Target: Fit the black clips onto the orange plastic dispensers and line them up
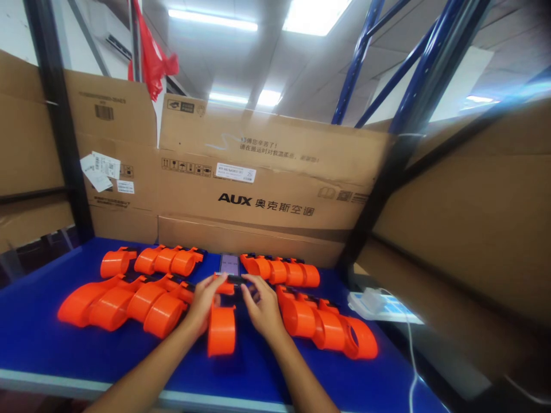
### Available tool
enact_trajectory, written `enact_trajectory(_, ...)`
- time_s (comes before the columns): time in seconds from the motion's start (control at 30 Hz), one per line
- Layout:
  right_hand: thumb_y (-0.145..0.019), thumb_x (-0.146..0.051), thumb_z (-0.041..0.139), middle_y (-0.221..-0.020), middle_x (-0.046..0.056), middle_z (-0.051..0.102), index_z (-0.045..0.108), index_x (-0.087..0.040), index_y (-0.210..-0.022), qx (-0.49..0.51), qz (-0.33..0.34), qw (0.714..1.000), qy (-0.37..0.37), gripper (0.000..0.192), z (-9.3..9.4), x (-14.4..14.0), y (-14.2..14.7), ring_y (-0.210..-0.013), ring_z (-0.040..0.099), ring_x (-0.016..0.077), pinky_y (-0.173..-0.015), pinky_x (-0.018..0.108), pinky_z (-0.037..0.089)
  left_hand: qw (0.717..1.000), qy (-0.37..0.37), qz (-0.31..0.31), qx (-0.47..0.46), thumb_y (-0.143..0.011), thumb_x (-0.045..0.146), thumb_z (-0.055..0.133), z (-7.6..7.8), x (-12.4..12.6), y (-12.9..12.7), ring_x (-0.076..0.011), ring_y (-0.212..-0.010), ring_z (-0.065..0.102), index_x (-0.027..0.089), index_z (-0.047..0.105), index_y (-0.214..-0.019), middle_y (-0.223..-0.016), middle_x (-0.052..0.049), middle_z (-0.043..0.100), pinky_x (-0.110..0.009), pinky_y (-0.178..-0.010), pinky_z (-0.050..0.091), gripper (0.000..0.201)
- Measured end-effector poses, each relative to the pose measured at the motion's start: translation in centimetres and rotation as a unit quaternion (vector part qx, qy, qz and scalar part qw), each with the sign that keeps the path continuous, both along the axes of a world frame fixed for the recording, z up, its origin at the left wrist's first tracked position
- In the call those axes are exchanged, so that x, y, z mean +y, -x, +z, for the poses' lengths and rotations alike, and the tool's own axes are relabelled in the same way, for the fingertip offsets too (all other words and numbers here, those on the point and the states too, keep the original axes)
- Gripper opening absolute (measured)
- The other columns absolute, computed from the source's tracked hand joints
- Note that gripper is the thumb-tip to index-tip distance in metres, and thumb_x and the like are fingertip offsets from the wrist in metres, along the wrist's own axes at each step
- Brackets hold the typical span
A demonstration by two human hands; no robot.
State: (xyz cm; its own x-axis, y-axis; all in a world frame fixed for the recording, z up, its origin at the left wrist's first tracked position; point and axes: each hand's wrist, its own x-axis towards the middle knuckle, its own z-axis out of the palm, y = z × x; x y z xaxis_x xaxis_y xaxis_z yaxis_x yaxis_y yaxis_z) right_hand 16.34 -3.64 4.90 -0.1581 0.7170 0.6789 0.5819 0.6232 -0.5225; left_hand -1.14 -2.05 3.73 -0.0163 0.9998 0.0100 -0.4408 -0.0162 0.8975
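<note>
On the blue tabletop (38,338) an orange plastic part (221,330) with a round cuff end lies between my hands. My left hand (205,303) and my right hand (259,307) both pinch a small black piece (236,280) at the part's far end, fingertips nearly touching. Rows of the same orange parts lie to the left (124,301), to the right (327,324) and farther back (166,261) (282,269). A phone (229,264) with a lit screen lies just beyond my fingers.
Large brown cardboard boxes (267,189) form a wall behind the table, and another box (465,241) stands at the right. A white power strip (372,304) with a cable lies at the table's right edge. Blue rack beams (413,92) rise overhead.
</note>
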Motion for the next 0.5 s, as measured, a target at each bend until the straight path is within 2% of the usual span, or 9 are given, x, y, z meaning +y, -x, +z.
enact_trajectory(0.1,-0.095,-0.03,0.052,-0.096,0.007,0.069,0.064,-0.019,-0.119,-0.025,-0.062,0.998,-0.016,0.029,-0.4,0.4,-0.4,-0.078,0.062,0.0198,-0.074,0.032,0.051,0.999,0.006,0.036,-0.03,-0.066,0.054,0.08,0.1,0.2,0.3,-0.006,-0.033,0.034,0.015,0.066,-0.082,-0.043,0.008,0.047,-0.019,-0.035,0.023,0.044)
enact_trajectory(0.2,-0.093,-0.024,0.054,-0.106,0.008,0.069,0.065,-0.023,-0.113,-0.129,-0.081,0.988,-0.017,0.023,-1.0,0.6,-0.5,-0.097,0.06,0.0253,-0.083,0.038,0.046,0.997,0.002,0.061,-0.046,-0.065,0.052,0.081,0.1,0.3,0.4,-0.0066,-0.034,0.035,0.018,0.062,-0.077,-0.041,0.01,0.042,-0.02,-0.035,0.024,0.041)
enact_trajectory(0.33,-0.093,-0.022,0.056,-0.106,0.006,0.068,0.067,-0.029,-0.108,-0.244,-0.082,0.966,0.003,0.02,-1.6,0.6,-0.1,-0.099,0.056,0.0267,-0.081,0.039,0.041,0.997,0.004,0.058,-0.043,-0.065,0.052,0.081,-0.1,0.4,0.4,-0.0067,-0.034,0.036,0.018,0.06,-0.073,-0.043,0.009,0.044,-0.02,-0.035,0.024,0.041)
enact_trajectory(0.5,-0.092,-0.024,0.06,-0.108,0.007,0.063,0.068,-0.029,-0.104,-0.269,-0.115,0.956,0.003,0.016,-2.0,0.8,0.1,-0.1,0.053,0.027,-0.078,0.037,0.039,0.999,-0.002,0.043,-0.031,-0.065,0.051,0.081,-0.4,0.5,0.2,-0.0066,-0.034,0.035,0.018,0.061,-0.075,-0.043,0.009,0.045,-0.02,-0.035,0.023,0.04)
